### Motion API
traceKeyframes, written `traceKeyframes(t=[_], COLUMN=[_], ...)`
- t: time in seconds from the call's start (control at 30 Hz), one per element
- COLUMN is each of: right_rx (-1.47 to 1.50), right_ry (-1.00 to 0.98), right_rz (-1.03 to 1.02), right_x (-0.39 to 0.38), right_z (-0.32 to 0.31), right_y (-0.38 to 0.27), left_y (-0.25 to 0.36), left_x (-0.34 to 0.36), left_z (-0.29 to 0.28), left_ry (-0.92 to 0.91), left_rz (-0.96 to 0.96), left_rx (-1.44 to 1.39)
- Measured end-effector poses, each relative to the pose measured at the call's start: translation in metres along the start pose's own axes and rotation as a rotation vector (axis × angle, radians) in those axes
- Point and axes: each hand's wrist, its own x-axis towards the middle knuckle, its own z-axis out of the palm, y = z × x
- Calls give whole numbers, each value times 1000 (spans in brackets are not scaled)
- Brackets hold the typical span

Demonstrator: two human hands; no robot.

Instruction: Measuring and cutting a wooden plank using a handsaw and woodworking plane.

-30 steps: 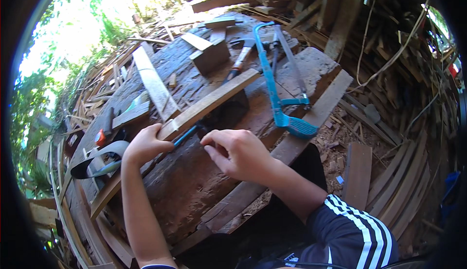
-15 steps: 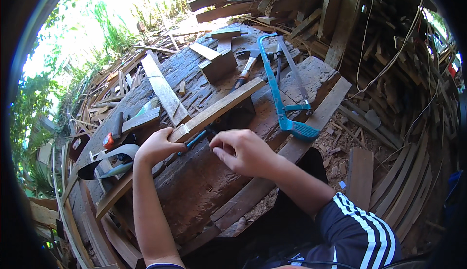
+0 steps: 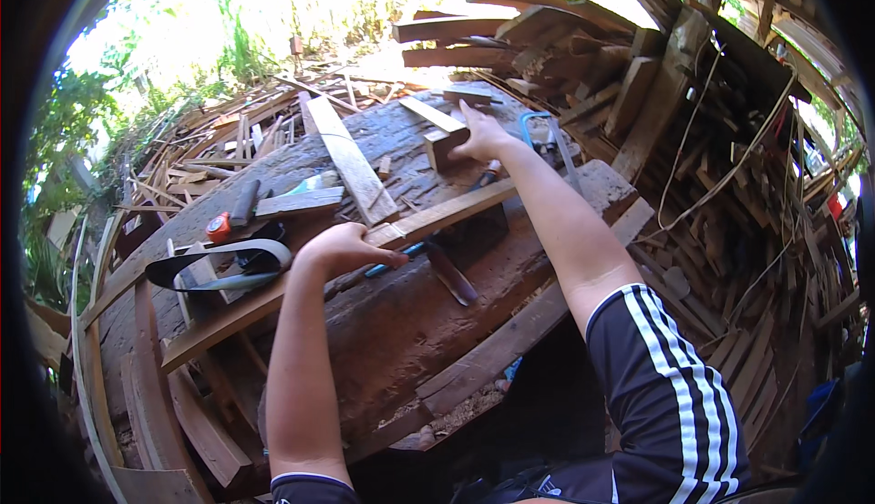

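My left hand (image 3: 342, 251) is wrapped round a long, narrow wooden strip (image 3: 447, 217), which slants across the big weathered timber (image 3: 401, 322). Under its fingers, a thin blue rod-like thing (image 3: 394, 260) shows in part. Stretched out over the far side, my right hand (image 3: 483, 135) has thumb and fingers apart at the right end of a wooden block (image 3: 443, 147) with a pale strip (image 3: 432, 114) beside it; firm contact is unclear. A dark brown tool-like piece (image 3: 451, 276) lies below the long strip. The blue-framed saw (image 3: 536, 119) is partly hidden behind my right arm.
A pale board (image 3: 351, 153) lies beyond the strip. At left are an orange tape measure (image 3: 218, 225), a dark looped strap (image 3: 228, 267) and a short grey board (image 3: 299, 203). Stacked lumber (image 3: 565, 39) rises behind, with more wood piled right. A cord (image 3: 729, 162) hangs there.
My right hand has moved from beside my left hand, forward to the wooden block. The brown piece now shows below the strip. My left hand still grips the strip; the view has shifted.
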Motion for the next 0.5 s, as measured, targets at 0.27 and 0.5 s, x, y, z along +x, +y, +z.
traceKeyframes(t=[0.27,0.5], right_rx=[94,85], right_ry=[13,77], right_rz=[319,314], right_x=[9,7], right_z=[10,2], right_y=[-42,-22], left_y=[-8,-4], left_x=[0,5], left_z=[3,-1], left_ry=[21,-33], left_rz=[-18,4], left_rx=[28,67])
